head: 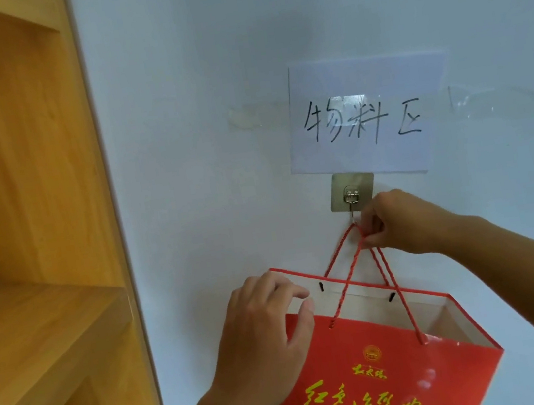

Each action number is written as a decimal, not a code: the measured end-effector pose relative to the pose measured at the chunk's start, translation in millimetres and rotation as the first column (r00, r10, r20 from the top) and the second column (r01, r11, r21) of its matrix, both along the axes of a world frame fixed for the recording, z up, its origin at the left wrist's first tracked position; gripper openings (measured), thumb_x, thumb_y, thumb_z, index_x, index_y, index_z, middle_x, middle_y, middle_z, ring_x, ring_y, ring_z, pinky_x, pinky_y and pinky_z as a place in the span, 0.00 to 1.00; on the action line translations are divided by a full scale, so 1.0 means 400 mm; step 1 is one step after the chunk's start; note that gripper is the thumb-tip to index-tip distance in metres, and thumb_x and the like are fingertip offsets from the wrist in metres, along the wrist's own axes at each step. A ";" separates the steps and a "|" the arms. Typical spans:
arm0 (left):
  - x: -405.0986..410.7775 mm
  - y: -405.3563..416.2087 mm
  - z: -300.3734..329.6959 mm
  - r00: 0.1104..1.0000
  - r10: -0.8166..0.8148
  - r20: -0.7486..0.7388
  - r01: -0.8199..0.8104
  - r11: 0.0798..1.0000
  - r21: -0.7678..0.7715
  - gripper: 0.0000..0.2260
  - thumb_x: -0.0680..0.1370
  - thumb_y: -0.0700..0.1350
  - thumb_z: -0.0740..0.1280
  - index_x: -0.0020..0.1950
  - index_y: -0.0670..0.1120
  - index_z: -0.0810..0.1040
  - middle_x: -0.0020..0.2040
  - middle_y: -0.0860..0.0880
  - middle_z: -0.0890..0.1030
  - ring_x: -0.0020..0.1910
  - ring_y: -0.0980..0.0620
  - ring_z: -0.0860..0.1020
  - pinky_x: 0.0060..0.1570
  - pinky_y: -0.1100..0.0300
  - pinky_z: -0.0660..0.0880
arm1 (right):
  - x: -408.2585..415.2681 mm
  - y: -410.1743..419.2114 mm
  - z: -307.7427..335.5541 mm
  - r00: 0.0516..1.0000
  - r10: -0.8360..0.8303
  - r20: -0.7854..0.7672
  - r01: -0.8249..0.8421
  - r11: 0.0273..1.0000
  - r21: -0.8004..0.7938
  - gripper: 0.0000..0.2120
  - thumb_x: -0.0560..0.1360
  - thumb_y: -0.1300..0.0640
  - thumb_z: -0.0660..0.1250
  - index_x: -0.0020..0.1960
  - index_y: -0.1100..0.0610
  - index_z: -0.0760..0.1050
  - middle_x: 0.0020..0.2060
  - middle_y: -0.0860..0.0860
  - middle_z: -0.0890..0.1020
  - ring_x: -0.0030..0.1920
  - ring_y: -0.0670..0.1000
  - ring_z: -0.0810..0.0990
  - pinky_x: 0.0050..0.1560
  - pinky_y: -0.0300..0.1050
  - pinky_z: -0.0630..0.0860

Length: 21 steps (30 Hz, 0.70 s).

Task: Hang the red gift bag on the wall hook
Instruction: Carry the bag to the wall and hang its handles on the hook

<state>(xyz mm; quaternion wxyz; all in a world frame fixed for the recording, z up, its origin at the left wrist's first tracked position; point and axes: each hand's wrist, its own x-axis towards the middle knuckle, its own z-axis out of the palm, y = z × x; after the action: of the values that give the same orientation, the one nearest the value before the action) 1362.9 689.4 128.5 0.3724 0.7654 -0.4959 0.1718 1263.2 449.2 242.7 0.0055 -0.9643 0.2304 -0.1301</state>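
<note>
A red gift bag with gold lettering and a white inside hangs open-mouthed below a metal wall hook on a square adhesive plate. Its red rope handles rise to the hook's lower tip. My right hand pinches the tops of the handles just right of and below the hook. My left hand grips the bag's left upper edge, thumb inside the rim. Whether the ropes sit on the hook's tip I cannot tell, since my fingers cover it.
A white paper sign with handwritten characters is taped to the white wall just above the hook. Strips of clear tape residue flank it. A wooden shelf unit stands at the left, close to the bag.
</note>
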 end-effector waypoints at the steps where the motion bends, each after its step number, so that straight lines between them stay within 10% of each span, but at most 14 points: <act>1: -0.001 0.000 -0.002 1.000 0.002 -0.001 -0.002 1.000 0.001 0.11 0.78 0.61 0.57 0.53 0.61 0.75 0.55 0.63 0.75 0.55 0.62 0.69 0.51 0.75 0.61 | 0.000 0.004 0.004 1.000 -0.008 0.004 0.008 1.000 -0.012 0.06 0.72 0.55 0.78 0.41 0.57 0.84 0.36 0.50 0.84 0.38 0.51 0.84 0.42 0.46 0.83; 10: -0.005 -0.010 0.004 1.000 0.002 -0.010 -0.002 1.000 0.000 0.12 0.79 0.61 0.56 0.54 0.61 0.75 0.55 0.62 0.75 0.55 0.61 0.70 0.49 0.75 0.61 | 0.023 0.030 0.091 0.999 -0.050 -0.002 0.050 0.997 0.056 0.06 0.69 0.58 0.80 0.41 0.57 0.84 0.33 0.51 0.86 0.32 0.47 0.87 0.39 0.40 0.84; 21: 0.015 -0.011 0.007 1.000 0.004 -0.011 -0.005 1.000 -0.019 0.10 0.79 0.59 0.57 0.54 0.60 0.75 0.53 0.62 0.74 0.54 0.62 0.69 0.51 0.71 0.64 | 0.096 0.020 0.077 0.998 0.026 -0.049 -0.040 0.951 -0.307 0.10 0.73 0.55 0.76 0.39 0.54 0.75 0.31 0.45 0.70 0.36 0.50 0.75 0.37 0.42 0.69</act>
<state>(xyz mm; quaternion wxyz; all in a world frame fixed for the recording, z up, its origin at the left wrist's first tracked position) 1368.9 684.9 131.1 0.3822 0.7638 -0.4904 0.1733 1301.6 457.2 273.3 -0.1478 -0.9598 0.1913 -0.1427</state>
